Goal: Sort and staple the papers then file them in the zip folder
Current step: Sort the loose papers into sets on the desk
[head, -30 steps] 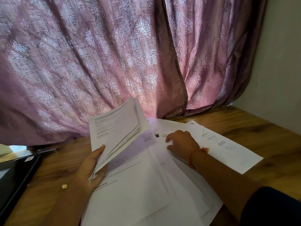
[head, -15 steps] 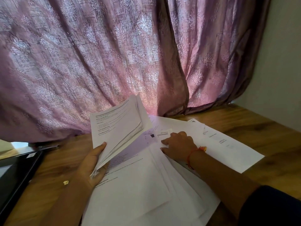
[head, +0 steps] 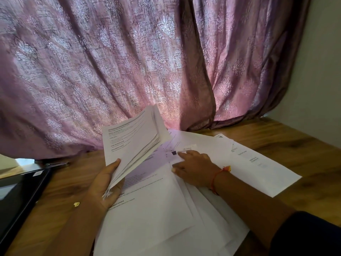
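Now my right hand [head: 193, 168] has slid nearer, fingers flat on the spread papers [head: 156, 209] on the counter [head: 295, 148]. My left hand [head: 106, 183] still grips the lifted stack [head: 131, 145]. I think sorting goes on.

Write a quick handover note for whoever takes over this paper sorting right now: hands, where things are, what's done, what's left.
Left hand grips a raised stack of papers, tilted up off the wooden table.
Right hand rests flat, fingers straight, on the loose sheets spread over the table.
Dark folder lies at the left edge.
Done: sorting is underway.
Left: finish sorting, staple, file. No stapler clearly seen.
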A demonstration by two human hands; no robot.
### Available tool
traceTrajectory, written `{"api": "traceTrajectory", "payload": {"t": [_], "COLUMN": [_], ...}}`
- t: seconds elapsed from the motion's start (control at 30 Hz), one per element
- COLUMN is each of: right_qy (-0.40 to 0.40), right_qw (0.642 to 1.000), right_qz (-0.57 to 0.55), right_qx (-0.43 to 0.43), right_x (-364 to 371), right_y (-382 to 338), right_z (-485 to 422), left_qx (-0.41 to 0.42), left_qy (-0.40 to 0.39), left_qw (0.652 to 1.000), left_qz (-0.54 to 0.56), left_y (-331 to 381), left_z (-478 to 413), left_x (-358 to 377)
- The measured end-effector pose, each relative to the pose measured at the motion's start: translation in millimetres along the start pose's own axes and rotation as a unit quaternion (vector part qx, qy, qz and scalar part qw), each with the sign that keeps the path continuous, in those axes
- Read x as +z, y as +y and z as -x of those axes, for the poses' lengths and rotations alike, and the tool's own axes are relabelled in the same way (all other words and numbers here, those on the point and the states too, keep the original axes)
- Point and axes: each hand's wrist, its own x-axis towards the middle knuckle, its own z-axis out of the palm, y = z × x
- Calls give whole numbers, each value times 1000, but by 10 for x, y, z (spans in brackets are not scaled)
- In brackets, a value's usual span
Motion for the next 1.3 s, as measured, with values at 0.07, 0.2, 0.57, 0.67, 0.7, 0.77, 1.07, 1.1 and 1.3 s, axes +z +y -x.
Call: {"api": "traceTrajectory", "payload": {"t": [0.07,0.2,0.57,0.67,0.7,0.77,1.07,1.1,1.3], "right_qy": [-35,-51,-65,-53,-27,29,-15,-26,-84], "right_qw": [999,996,996,998,999,999,983,980,943], "right_qz": [30,45,61,38,31,14,-173,-182,-287], "right_qx": [10,49,2,-21,-24,-11,63,79,143], "right_x": [-20,-119,8,54,55,41,-175,-208,-275], "right_y": [6,101,-2,-44,-30,7,-182,-224,-300], "right_z": [4,26,8,-27,-46,-95,-519,-557,-875], "left_qx": [0,0,3,4,4,-3,-14,-13,-18], "left_qy": [-3,-1,9,5,2,-2,-9,-8,-3], "left_qw": [1000,1000,1000,1000,1000,1000,1000,1000,1000], "left_qz": [7,7,-30,-25,-18,-6,21,21,20], "left_y": [2,-4,-26,-24,-20,-17,-4,-8,-17], "left_z": [-9,-7,31,32,13,-9,-48,-66,-121], "left_x": [-18,-18,45,36,20,3,-41,-57,-116]}}
